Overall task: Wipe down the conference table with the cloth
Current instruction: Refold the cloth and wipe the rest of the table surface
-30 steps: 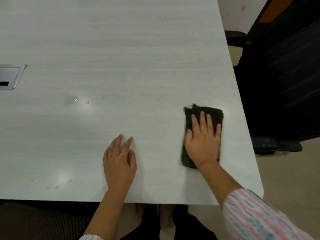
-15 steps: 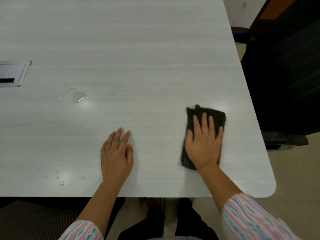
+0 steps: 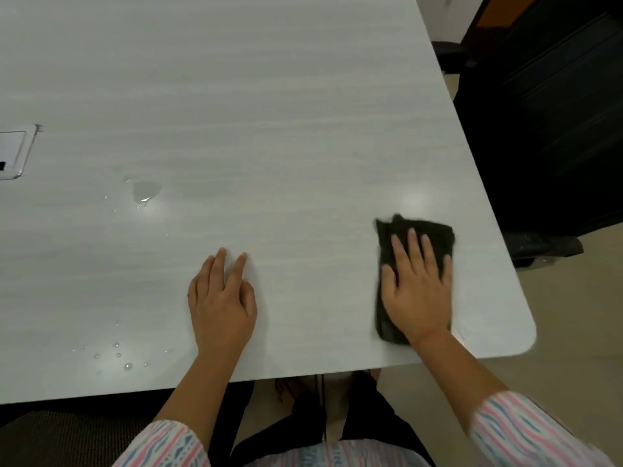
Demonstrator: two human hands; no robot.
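A pale grey wood-grain conference table [image 3: 269, 129] fills most of the view. Near its front right corner lies a folded black cloth [image 3: 435, 232]. My right hand [image 3: 416, 288] presses flat on the cloth with straight fingers, covering most of it. My left hand [image 3: 222, 303] rests flat on the bare tabletop near the front edge, holding nothing. A small puddle of water [image 3: 145, 191] sits left of centre, and several droplets [image 3: 118, 357] lie near the front left edge.
A metal cable hatch [image 3: 13, 151] is set into the table at the far left. A black office chair [image 3: 546, 129] stands close beside the right edge. The rounded table corner [image 3: 526, 338] is just right of the cloth. Beige floor shows below.
My right hand and the cloth have slid a little toward the front right corner. The view has shifted so the rounded corner now shows. My left hand has stayed in place.
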